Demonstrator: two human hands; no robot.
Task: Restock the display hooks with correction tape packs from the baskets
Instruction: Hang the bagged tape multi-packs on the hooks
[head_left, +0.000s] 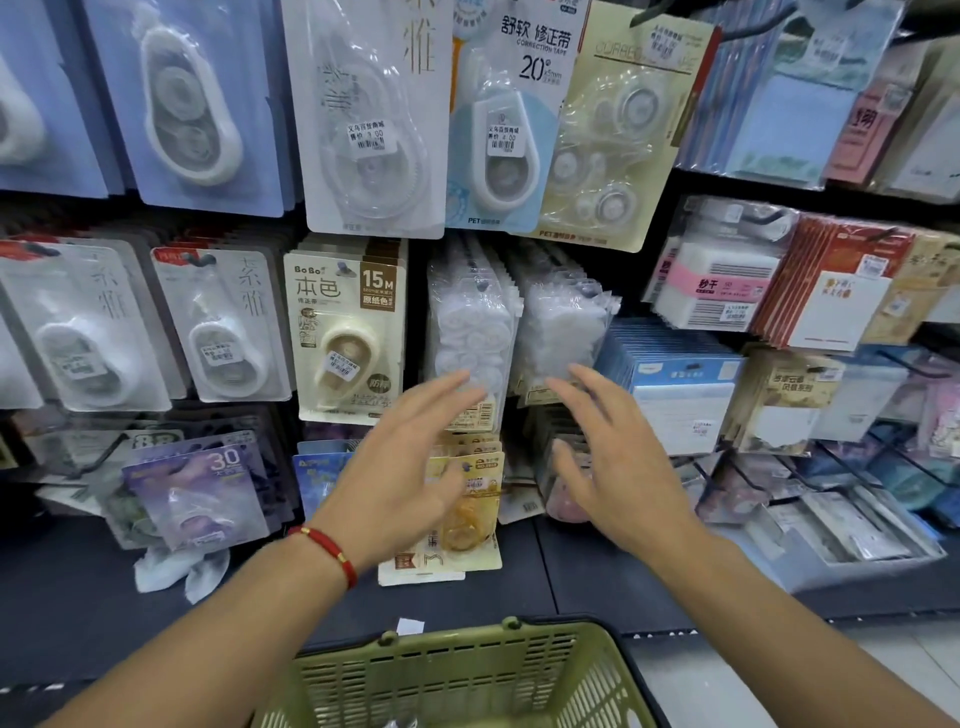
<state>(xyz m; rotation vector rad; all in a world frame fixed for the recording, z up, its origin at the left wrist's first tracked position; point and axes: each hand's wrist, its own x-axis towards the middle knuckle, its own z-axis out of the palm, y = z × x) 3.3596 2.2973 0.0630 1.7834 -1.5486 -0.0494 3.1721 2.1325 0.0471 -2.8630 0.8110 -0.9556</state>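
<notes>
Two thick rows of clear correction tape packs hang on hooks at the middle of the display, a left row (470, 322) and a right row (558, 322). My left hand (410, 467), a red bracelet on its wrist, has straight spread fingers whose tips are at the bottom of the left row. My right hand (613, 462) is open with spread fingers just below the right row. Neither hand holds anything. A green plastic basket (467, 670) sits below my arms at the bottom edge.
Carded correction tapes fill the hooks all around: a beige pack (345, 332) to the left, yellow packs (467, 499) under my left hand. Blue boxes (675, 384) and sticky notes (717, 280) hang to the right. A dark shelf base (78, 597) runs below.
</notes>
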